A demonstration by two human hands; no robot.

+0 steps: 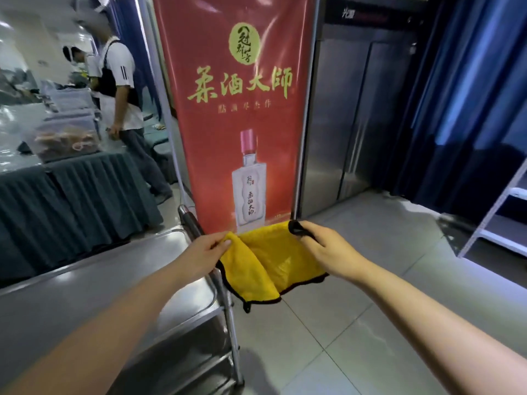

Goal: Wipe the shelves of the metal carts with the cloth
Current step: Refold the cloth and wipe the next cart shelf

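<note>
Yellow microfibre cloth (268,263) hangs stretched between both hands, off the cart's end. The left hand (204,250) pinches one corner, the right hand (328,249) the other. The steel cart's top shelf (94,283) lies just below and left of the left hand, the nearer one.
</note>
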